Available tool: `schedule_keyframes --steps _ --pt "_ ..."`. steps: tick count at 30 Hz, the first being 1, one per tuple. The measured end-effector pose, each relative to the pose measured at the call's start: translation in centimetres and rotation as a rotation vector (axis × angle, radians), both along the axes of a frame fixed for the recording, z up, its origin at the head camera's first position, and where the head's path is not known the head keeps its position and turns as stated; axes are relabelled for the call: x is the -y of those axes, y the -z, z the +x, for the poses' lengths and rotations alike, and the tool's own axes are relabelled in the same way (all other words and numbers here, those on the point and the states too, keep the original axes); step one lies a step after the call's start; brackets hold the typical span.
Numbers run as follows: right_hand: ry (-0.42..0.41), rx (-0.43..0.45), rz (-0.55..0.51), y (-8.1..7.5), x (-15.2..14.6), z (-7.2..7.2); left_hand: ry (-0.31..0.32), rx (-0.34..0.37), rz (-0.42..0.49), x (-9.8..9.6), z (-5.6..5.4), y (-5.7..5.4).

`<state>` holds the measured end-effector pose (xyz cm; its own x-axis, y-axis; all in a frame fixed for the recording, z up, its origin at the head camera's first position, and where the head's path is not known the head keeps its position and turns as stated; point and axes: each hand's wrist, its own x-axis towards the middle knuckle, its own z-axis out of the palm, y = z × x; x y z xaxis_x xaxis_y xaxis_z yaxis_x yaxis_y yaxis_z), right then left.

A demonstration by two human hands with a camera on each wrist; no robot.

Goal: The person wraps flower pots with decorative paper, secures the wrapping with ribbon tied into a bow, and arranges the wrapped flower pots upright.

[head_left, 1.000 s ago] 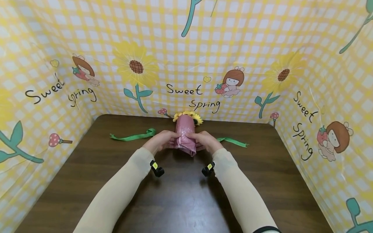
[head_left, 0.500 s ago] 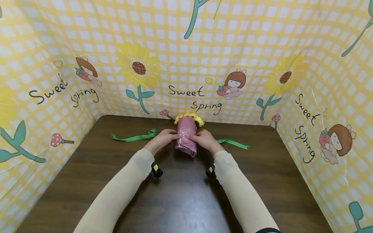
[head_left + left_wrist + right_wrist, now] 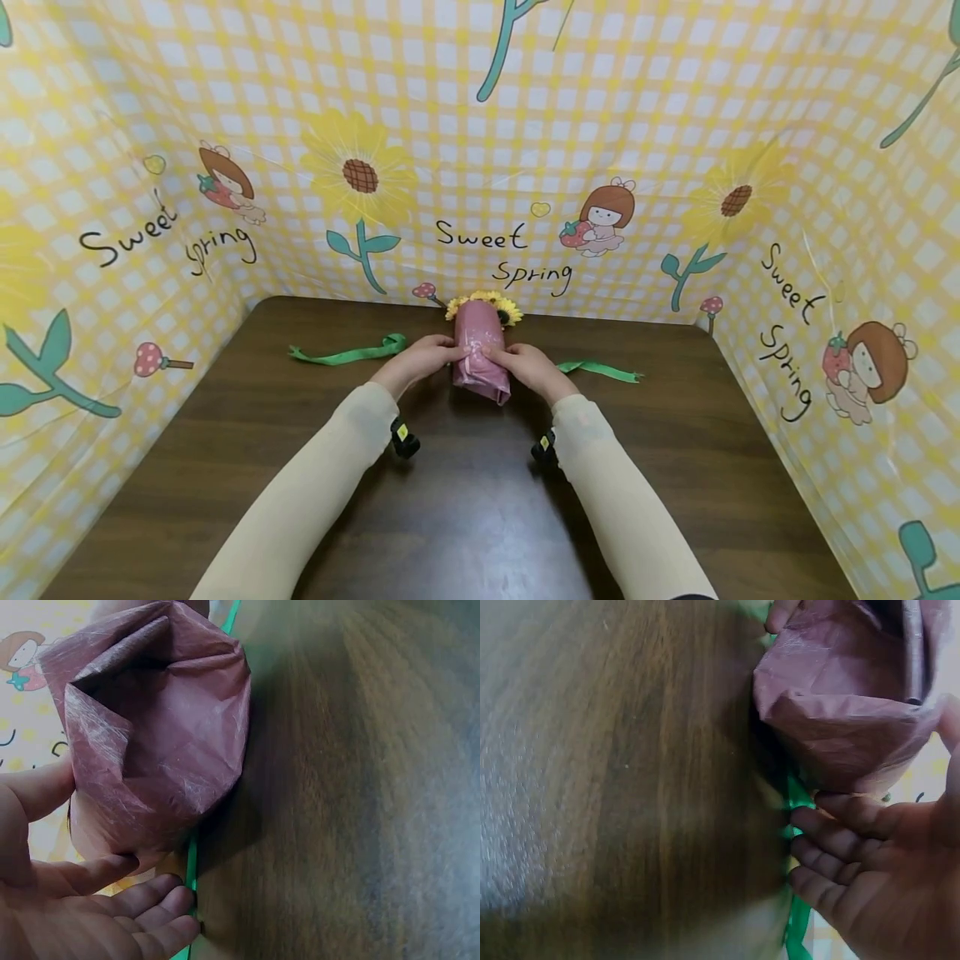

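Note:
A bouquet point(image 3: 480, 327) in shiny pink wrapping lies at the back of the table, its yellow sunflowers point(image 3: 512, 311) at the far end. Its folded lower end faces me; the left wrist view looks into the open, creased wrapping point(image 3: 199, 720). My left hand point(image 3: 422, 360) grips the left side, thumb on top and forefinger lower down, other fingers extended below. From the right, my right hand point(image 3: 532, 369) holds it likewise, thumb on top; the right wrist view shows the fingers point(image 3: 832, 832) beside the wrapping. A green ribbon point(image 3: 348, 355) runs behind the bouquet, its middle hidden.
The ribbon's other end point(image 3: 603, 370) lies to the right on the dark wooden table point(image 3: 465, 517). A yellow checked cloth point(image 3: 480, 150) with printed flowers and figures hangs around the back and both sides.
Both hands keep their hold on the bouquet, with small shifts of the fingers. The head view has moved slightly, so the whole scene sits a little further right and lower.

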<state>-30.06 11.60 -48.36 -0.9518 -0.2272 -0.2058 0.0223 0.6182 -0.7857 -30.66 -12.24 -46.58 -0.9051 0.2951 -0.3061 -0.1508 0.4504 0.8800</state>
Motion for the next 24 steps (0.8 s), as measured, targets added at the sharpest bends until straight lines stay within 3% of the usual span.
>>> schedule_keyframes --steps 14,19,24 --pt "-0.013 0.041 -0.019 -0.9 -0.6 1.9 0.011 0.052 -0.002 -0.8 1.5 -0.9" --pt "-0.04 0.061 -0.041 -0.8 -0.8 3.4 0.001 0.064 -0.01 -0.5 3.5 -0.6" --pt "-0.052 0.058 -0.018 -1.3 -1.1 5.5 0.008 0.03 -0.022 -0.6 5.7 -0.2"
